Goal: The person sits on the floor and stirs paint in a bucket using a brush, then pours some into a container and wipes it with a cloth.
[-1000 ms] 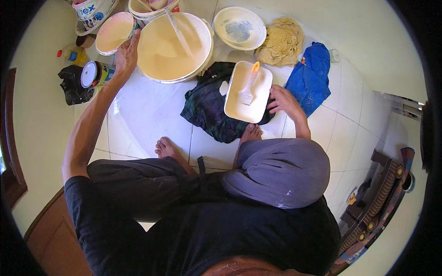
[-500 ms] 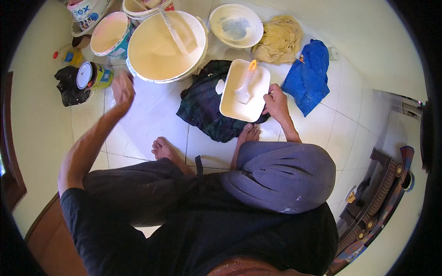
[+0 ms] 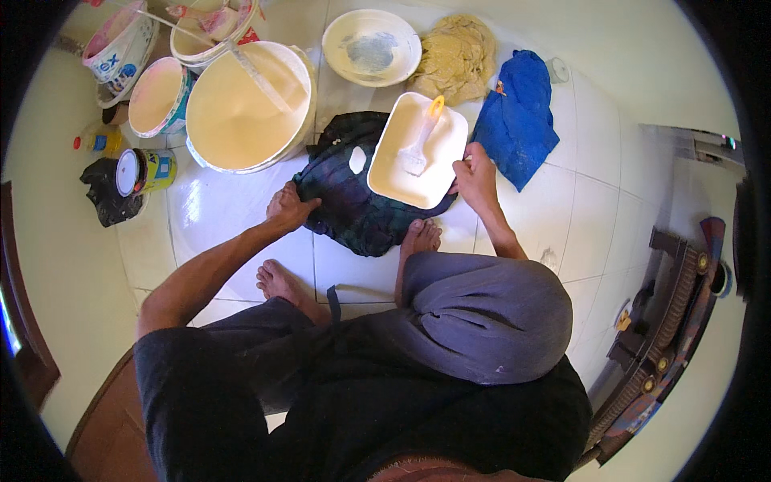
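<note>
My left hand (image 3: 287,206) grips the dark cloth (image 3: 353,205), right hand (image 3: 475,173) holds the tray (image 3: 418,149); I'd keep it level.

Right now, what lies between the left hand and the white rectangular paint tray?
In the head view, only the dark plaid cloth spans from the left hand to the white rectangular paint tray, which rests on it.

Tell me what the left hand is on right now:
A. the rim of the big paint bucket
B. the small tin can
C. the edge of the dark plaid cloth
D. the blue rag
C: the left hand rests on the near-left edge of the dark plaid cloth, clear of the big paint bucket, while the right hand is at the white tray.
</note>
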The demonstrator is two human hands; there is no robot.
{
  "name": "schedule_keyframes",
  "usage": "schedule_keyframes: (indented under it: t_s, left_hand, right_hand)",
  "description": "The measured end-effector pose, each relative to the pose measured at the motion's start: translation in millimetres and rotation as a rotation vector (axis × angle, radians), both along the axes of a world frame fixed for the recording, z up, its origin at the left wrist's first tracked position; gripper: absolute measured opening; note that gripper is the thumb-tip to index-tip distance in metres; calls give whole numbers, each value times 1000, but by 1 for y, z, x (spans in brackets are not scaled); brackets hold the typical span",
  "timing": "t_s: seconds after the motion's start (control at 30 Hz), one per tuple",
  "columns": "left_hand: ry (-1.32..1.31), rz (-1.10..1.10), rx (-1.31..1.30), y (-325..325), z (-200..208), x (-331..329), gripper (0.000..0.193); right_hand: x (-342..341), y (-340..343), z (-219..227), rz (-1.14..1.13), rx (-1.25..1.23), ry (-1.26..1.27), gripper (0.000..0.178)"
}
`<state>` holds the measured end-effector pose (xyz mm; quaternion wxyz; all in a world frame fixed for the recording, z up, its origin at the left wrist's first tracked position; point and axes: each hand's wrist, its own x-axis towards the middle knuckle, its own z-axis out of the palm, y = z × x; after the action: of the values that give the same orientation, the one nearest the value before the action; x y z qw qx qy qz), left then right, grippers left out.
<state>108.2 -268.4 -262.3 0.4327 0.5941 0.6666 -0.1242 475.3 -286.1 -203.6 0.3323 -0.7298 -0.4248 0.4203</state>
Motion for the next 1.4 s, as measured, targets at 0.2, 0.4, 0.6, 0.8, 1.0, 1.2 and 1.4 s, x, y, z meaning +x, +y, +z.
schedule_keyframes:
  t_s: [0.2,0.4,0.6,0.8,1.0,1.2,1.4]
  left_hand:
    - [-54,133,477,-8,-26,-3,54]
    - [-201,478,273,-9,-30,-7,51]
    - [-74,371,387,-13,-21,-7,52]
    - [-166,330,455,-21,22,17,45]
    - [-428,104,784,-27,52,49,31]
    - [-545,-96,865,-18,34,78,29]
    - [-247,-512,794,-19,7,111,34]
  right_hand:
    - [14,3,0,-42,28,109,13]
    - [13,8,10,-7,11,35,12]
    - [4,9,9,53,4,54,13]
    - [7,4,5,106,-14,8,14]
    - [9,-4,10,78,-35,26,11]
    - [23,-9,18,78,-31,30,11]
    - [37,-16,33,-6,-30,22,14]
